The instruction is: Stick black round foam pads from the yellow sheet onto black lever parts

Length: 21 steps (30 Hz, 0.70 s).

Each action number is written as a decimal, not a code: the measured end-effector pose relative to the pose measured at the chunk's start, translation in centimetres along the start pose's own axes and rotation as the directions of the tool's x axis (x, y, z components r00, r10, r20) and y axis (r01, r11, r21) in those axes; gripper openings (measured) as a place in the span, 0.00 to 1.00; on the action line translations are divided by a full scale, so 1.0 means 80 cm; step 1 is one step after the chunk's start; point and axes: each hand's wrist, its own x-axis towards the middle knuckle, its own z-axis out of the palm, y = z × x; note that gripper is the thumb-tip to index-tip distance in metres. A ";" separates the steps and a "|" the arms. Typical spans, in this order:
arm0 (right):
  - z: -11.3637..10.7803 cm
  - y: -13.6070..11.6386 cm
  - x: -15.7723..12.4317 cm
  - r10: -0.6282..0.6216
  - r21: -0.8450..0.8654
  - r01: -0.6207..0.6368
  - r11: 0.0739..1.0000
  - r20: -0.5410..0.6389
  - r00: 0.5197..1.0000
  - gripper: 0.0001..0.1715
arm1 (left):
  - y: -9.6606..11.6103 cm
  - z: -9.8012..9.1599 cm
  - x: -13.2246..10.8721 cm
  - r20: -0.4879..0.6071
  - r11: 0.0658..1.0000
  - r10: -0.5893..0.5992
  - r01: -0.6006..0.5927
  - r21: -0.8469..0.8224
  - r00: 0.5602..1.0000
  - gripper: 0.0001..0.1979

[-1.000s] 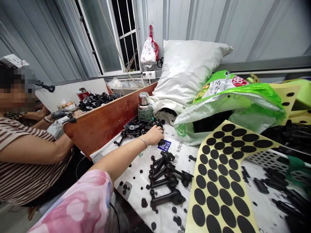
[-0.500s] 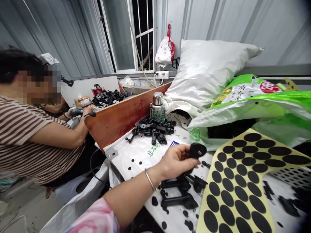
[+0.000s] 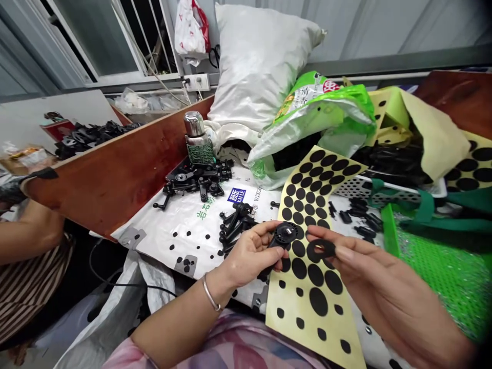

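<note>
A black part (image 3: 286,233), its round head turned face up with a small pale rectangle at the middle, sits pinched in the left hand (image 3: 248,256), while a thin black disc (image 3: 327,248), open near its centre, is held by its edge in the right hand (image 3: 384,287), near the part but apart from it.

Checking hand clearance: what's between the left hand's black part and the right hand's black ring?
Head view: an open gap, with the yellow sheet and its black discs visible behind it; black part and black ring are apart.
</note>
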 end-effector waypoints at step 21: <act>0.007 0.023 0.009 0.021 0.056 -0.022 0.998 0.006 1.000 0.11 | -0.015 0.020 -0.006 0.017 0.995 0.030 -0.031 0.099 0.999 0.27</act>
